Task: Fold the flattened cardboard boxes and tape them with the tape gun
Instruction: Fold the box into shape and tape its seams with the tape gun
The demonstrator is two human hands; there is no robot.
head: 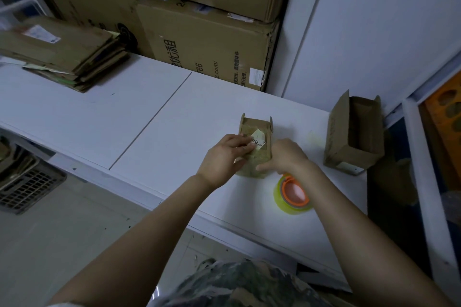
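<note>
Fingers [240, 144] of left hand [222, 159] pressing flat on small box [257, 129].
Alongside, right hand [287, 154], grip cannot be told; tape roll [294, 194] nearer its wrist.

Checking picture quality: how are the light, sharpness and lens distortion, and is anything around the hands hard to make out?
Head view: dim, bluish light; the tape roll is the brightest spot; the small box between the left hand and right hand is soft, its label mostly unreadable; the wide-angle lens makes the wall panels lean; no harsh glare.
</note>
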